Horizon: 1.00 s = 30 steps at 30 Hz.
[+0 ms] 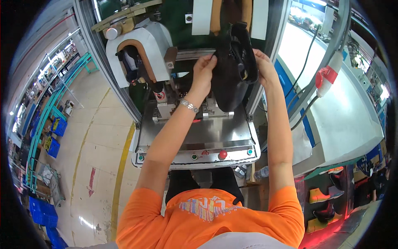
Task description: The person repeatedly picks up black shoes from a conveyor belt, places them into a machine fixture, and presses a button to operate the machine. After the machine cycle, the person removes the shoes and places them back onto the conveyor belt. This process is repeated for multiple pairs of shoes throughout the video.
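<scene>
A black shoe upper [228,89] hangs between my hands in front of the machine's right station, its opening toward the right. My left hand [203,72] pinches its left edge with thumb and fingers. On the other side my right hand [264,68] grips the rim of the opening; some of its fingers are hidden behind the upper. Above are the right station's white side panels [201,18] and brown pads [215,18]. At the left station, a white arched housing with a brown arched pad [143,54] surrounds another dark piece [130,64].
Below my hands lies the machine's metal table [195,135], with a red button [222,155] and green buttons along its front. A white worktable [348,120], a cable with a red-and-white connector [327,76] and a shoe rack [304,203] stand right. Blue crates [43,211] are far left.
</scene>
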### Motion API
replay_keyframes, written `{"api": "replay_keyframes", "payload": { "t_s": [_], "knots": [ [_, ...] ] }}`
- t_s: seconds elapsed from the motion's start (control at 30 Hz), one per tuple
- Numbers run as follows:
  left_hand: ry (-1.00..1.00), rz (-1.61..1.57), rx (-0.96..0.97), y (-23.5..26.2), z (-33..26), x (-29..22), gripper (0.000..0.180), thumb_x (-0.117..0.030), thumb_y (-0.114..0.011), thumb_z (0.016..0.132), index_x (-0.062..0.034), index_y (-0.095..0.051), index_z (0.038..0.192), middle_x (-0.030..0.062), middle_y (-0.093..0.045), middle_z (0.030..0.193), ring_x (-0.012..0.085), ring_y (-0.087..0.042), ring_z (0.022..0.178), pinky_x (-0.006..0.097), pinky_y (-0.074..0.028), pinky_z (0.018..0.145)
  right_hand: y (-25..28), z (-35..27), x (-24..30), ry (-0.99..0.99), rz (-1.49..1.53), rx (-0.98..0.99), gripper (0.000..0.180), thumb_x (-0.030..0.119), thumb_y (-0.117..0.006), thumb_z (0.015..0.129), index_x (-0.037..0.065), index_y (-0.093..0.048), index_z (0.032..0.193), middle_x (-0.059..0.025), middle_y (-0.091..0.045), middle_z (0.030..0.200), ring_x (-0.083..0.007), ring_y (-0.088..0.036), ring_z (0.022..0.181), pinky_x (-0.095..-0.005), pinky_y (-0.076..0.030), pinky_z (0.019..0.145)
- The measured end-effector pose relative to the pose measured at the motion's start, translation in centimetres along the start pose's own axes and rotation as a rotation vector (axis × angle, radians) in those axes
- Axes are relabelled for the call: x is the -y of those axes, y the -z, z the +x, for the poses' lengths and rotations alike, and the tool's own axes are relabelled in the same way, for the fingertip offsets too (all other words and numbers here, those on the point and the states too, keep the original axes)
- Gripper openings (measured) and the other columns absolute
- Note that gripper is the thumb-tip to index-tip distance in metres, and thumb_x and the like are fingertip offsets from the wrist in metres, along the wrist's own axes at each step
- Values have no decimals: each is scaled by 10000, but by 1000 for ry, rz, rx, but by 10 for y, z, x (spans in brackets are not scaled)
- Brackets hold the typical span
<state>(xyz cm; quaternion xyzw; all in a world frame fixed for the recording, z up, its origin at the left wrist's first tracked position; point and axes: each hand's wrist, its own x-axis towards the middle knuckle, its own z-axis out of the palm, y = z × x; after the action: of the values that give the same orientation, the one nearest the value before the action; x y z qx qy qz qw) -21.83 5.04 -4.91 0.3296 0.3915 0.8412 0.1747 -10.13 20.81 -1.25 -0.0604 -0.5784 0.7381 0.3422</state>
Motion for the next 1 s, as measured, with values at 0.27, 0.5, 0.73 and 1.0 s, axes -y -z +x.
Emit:
{"api": "replay_keyframes", "payload": {
  "t_s": [0.27,0.5,0.73,1.0],
  "knots": [
    [-37,157,44,19,-13,12,161,-127,-601,883,-18,-572,998,20,-594,917,85,-538,849,222,-429,785,5,-33,-43,-55,184,-53,175,206,-515,927,63,-573,1009,-14,-632,840,-87,-594,700,-217,-478,609],
    [-121,209,-16,22,-7,11,218,-109,-653,832,1,-562,997,50,-605,880,104,-562,778,233,-448,745,16,-94,-139,-199,445,308,389,309,-556,891,92,-501,1210,-77,-579,1192,-209,-547,1096,-430,-410,951],
    [-1202,880,32,-5,-96,-38,385,3,-638,730,-21,-532,1099,140,-577,1051,258,-560,941,356,-438,784,-2,-125,-177,-227,716,146,446,293,-627,837,165,-477,1237,-44,-537,1253,-205,-492,1176,-474,-354,1012],
    [-499,1179,536,-36,-144,-65,659,-147,-637,745,-11,-357,1327,155,-427,1282,325,-587,846,389,-477,783,-9,-118,-195,-166,738,153,427,326,-600,853,154,-478,1224,-78,-548,1203,-259,-519,1126,-420,-428,949]
  ]
}}
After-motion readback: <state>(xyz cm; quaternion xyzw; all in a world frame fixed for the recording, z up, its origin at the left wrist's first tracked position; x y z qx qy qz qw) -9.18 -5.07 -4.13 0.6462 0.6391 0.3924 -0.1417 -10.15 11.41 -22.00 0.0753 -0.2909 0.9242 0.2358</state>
